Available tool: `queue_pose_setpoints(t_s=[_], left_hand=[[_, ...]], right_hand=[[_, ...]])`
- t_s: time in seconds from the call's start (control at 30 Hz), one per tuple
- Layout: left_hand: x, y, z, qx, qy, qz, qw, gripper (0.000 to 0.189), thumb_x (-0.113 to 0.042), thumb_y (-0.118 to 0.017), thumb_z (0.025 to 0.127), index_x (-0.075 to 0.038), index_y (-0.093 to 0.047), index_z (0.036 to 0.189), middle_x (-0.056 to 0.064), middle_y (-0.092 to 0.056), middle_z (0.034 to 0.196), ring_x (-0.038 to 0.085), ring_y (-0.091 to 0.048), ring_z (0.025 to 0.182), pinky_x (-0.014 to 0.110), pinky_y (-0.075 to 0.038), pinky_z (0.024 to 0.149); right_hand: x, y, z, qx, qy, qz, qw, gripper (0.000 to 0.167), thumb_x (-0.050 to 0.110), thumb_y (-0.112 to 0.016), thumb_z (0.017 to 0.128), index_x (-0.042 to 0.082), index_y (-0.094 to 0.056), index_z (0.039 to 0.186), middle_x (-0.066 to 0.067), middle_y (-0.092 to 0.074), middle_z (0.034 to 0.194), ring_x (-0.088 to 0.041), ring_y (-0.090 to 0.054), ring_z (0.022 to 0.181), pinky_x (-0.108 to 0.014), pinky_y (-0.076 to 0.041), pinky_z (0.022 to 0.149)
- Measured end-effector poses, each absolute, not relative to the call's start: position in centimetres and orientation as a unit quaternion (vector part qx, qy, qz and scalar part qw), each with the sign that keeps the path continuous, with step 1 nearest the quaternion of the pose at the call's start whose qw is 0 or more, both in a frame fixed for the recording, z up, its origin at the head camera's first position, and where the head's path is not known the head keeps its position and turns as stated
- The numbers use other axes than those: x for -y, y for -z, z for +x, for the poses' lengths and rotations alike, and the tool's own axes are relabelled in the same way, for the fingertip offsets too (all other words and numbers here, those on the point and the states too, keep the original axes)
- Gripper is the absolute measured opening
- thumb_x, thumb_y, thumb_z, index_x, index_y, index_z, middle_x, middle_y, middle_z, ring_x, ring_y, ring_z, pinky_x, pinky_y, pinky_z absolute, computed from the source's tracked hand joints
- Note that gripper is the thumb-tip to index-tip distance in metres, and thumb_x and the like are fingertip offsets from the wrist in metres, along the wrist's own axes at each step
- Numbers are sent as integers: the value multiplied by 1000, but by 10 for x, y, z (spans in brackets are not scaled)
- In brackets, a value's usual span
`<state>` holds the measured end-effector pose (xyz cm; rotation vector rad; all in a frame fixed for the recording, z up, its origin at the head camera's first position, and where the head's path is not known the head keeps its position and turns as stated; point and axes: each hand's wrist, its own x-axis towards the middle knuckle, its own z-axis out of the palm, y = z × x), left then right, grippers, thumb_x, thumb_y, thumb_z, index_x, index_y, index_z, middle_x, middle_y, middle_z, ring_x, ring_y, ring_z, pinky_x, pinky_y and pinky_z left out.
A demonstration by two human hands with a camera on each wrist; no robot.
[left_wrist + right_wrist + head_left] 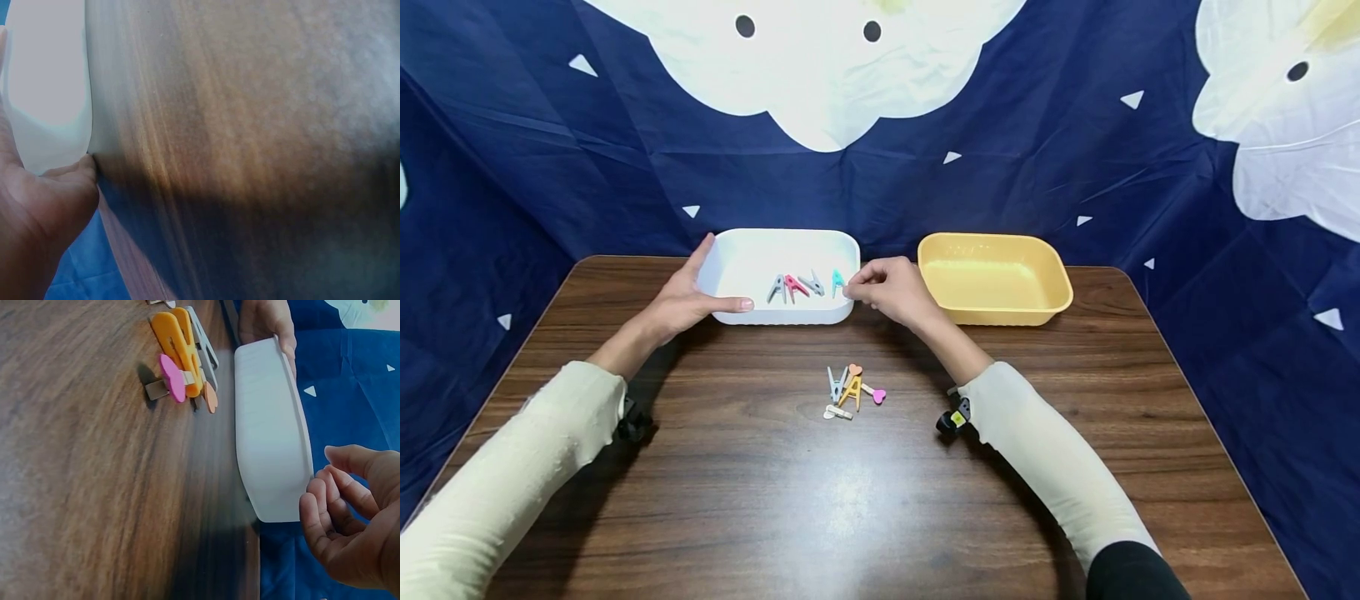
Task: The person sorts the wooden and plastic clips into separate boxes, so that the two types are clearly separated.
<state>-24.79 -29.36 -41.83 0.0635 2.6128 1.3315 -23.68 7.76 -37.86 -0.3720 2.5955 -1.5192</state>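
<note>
Right wrist view | white tray hides its clips | left hand spread wide | right hand loosely curled

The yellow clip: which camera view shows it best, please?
Right wrist: there the yellow clip looks largest and most detailed. The head view shows it smaller; the left wrist view does not.

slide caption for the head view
Left hand and right hand at a white tray holding clothespins, yellow tray nearby.
</note>
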Motion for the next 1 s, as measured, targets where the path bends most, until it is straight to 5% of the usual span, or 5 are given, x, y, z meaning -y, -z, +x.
queue_pose_setpoints(t_s=[1.0], left_hand=[[294, 420, -249, -886, -453, 20, 99, 145, -35, -97, 92, -32, 18, 179, 1, 14, 191, 33, 10, 178, 65, -2, 144]], right_hand=[[-86, 387, -206, -878, 451, -132, 95, 12, 30, -92, 95, 19, -87, 94, 6, -72, 77, -12, -64, 69, -26, -52, 61]])
